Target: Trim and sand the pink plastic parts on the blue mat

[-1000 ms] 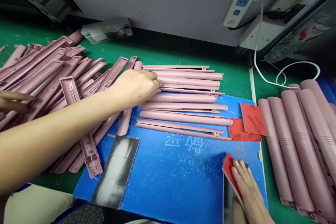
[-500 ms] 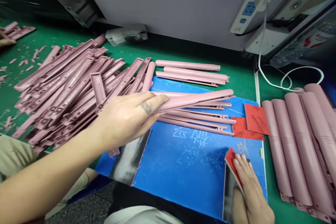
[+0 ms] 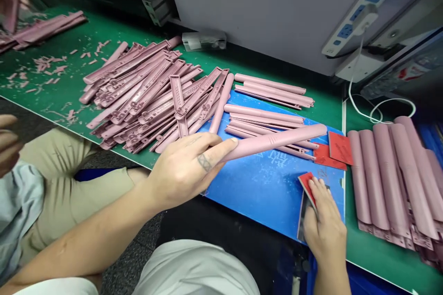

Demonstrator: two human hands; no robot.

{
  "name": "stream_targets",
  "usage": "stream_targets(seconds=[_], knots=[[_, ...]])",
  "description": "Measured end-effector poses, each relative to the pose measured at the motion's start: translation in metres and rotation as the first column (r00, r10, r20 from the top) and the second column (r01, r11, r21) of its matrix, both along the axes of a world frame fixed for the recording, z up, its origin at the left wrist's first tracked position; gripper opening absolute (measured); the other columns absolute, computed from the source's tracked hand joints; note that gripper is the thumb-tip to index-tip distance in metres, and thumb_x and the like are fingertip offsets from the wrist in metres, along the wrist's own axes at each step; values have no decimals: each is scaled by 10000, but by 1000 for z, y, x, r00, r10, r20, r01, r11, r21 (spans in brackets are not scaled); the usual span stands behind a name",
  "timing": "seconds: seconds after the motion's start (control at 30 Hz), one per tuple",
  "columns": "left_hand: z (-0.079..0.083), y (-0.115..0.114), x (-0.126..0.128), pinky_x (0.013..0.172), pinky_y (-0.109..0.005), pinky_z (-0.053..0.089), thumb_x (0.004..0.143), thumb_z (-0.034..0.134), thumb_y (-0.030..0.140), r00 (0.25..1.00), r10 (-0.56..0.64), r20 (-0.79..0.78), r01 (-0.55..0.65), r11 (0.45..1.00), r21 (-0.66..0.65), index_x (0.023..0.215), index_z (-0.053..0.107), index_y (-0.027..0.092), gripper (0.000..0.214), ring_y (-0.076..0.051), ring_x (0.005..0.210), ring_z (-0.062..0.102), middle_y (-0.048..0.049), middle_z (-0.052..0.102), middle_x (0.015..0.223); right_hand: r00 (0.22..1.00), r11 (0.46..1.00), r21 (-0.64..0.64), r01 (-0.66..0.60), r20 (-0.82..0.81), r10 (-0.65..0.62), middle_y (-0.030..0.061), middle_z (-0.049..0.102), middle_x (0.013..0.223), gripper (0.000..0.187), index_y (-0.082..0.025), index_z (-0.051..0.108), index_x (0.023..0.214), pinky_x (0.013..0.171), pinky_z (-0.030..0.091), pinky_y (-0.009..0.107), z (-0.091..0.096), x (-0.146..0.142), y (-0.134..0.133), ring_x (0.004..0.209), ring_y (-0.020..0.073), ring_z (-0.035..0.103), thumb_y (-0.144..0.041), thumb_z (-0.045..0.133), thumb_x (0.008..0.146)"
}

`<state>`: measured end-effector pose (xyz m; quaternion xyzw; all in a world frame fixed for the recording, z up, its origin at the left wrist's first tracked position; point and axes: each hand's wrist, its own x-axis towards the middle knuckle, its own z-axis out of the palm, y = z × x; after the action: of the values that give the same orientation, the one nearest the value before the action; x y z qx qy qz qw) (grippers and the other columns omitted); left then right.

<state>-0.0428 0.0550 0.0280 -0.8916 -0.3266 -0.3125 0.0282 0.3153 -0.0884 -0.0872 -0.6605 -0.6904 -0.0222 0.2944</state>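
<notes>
My left hand is closed on one end of a long pink plastic piece, held just above the blue board. Behind it lies a row of similar pink pieces on the board. My right hand lies flat on a red sanding pad at the board's near right edge, fingers pressed on it.
A big heap of ribbed pink parts covers the green table at left. Finished pink shells are stacked at right. Two red pads lie on the board. Another person's hands show at far left. A power strip hangs behind.
My left hand has lifted one pink piece out of the row and drawn it toward me. My right hand stays on the red pad. The view has swung left.
</notes>
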Motion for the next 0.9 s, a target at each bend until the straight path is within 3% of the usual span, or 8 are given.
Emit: stream_targets(seconds=[0.23, 0.4, 0.57, 0.63, 0.7, 0.77, 0.83, 0.9], knots=[[-2, -21, -18, 906, -378, 614, 974, 700, 31, 998, -1, 68, 2, 1000, -8, 1467, 541, 205, 547, -272, 1057, 780, -139, 776, 1204, 999, 1000, -12, 4, 46, -4, 135, 606, 1659, 581, -245, 514, 1683, 1326, 422, 654, -2, -1, 2, 1576, 350, 545, -193, 490, 1105], [-5, -35, -34, 929, -333, 615, 988, 700, 49, 985, 35, 169, -25, 998, -56, 1437, 593, 208, 488, -230, 1043, 783, -106, 781, 1181, 998, 995, -96, 23, 59, -17, 191, 553, 1693, 662, -193, 540, 1650, 1322, 382, 699, 2, -4, 4, 1596, 406, 506, -538, 610, 1090], [-13, -51, -54, 939, -277, 614, 999, 737, 109, 942, 74, 327, 5, 973, -233, 1411, 667, 214, 431, -174, 984, 776, -65, 783, 1125, 986, 985, 48, 164, -36, -162, 206, 603, 1644, 627, -162, 651, 1554, 1257, 491, 643, 24, -16, 7, 1482, 407, 634, -566, 643, 1075], [-16, -57, -62, 949, -248, 608, 992, 758, 127, 915, 87, 394, 40, 952, -303, 1384, 697, 206, 404, -155, 980, 777, -58, 793, 1128, 971, 979, 91, 183, -175, -165, 208, 664, 1578, 605, -156, 675, 1527, 1240, 511, 635, 41, -28, 15, 1443, 409, 666, -545, 677, 1063], [-20, -63, -69, 990, -233, 601, 985, 780, 153, 890, 110, 442, 64, 931, -359, 1357, 723, 206, 380, -155, 1037, 788, -62, 809, 1183, 906, 990, 81, 113, -419, -69, 201, 689, 1543, 594, -175, 661, 1535, 1180, 567, 626, 58, -43, 29, 1374, 399, 718, -532, 690, 1061], [-21, -69, -75, 1023, -238, 597, 984, 792, 183, 875, 141, 463, 65, 914, -400, 1339, 742, 208, 359, -168, 1088, 795, -69, 817, 1232, 753, 999, 49, -12, -657, 41, 174, 724, 1480, 585, -225, 630, 1548, 1014, 665, 566, 74, -60, 47, 1213, 365, 803, -558, 670, 1069], [-22, -74, -80, 1010, -238, 601, 983, 800, 206, 867, 164, 470, 64, 900, -432, 1319, 757, 208, 339, -170, 1076, 800, -67, 823, 1225, 594, 990, 11, -142, -799, 94, 122, 785, 1306, 607, -269, 615, 1530, 783, 697, 457, 86, -76, 68, 955, 309, 857, -639, 659, 1051], [-20, -79, -85, 963, -226, 604, 981, 804, 217, 863, 176, 475, 70, 887, -457, 1301, 768, 208, 322, -157, 1019, 797, -53, 828, 1170, 492, 969, -10, -247, -863, 117, 60, 806, 1055, 616, -263, 640, 1458, 605, 646, 370, 94, -91, 85, 697, 244, 816, -697, 671, 1022]])
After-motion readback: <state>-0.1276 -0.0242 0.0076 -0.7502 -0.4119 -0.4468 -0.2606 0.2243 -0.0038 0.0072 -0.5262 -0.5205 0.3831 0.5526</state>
